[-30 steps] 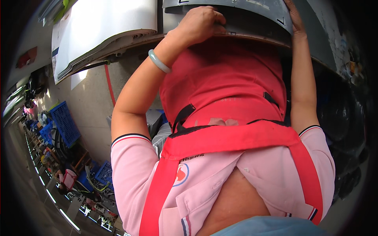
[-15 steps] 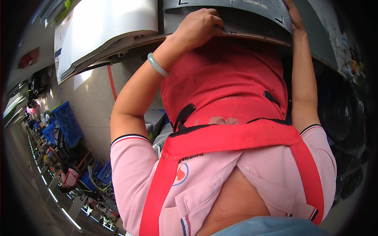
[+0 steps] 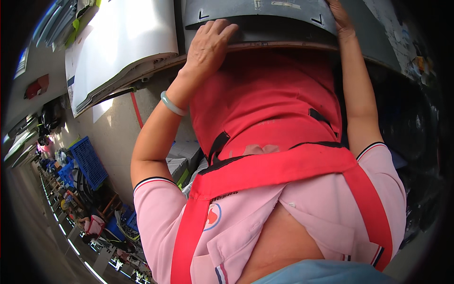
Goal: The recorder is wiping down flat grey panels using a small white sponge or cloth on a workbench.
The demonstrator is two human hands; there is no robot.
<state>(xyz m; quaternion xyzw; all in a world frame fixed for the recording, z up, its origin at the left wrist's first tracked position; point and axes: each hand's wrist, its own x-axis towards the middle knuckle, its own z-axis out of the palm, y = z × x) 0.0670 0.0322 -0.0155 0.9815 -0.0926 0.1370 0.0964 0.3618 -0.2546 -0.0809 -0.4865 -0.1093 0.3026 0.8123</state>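
A flat grey panel (image 3: 265, 10) with black corner marks lies at the top of the head view, its curved near edge above a dark gap. My left hand (image 3: 208, 47), with a pale bangle on its wrist, has bent fingers at the panel's near left corner; its fingertips are partly hidden. My right hand (image 3: 340, 19) is closed around the panel's right edge, some fingers cut off by the picture's top. Below the panel, a dark surface (image 3: 283, 35) shows along the worktable's front edge (image 3: 279, 45).
Left of the panel lies a thick stack of large white sheets (image 3: 127, 38), curling over at its near edge. A blue plastic crate (image 3: 88, 162) stands on the floor to the left. Dark plastic-wrapped material (image 3: 411, 128) is at the right. A person (image 3: 94, 225) is far off at lower left.
My left hand has moved left along the table's front edge to the panel's near left corner. The right hand stays at the panel's right edge. The whole view has shifted slightly.
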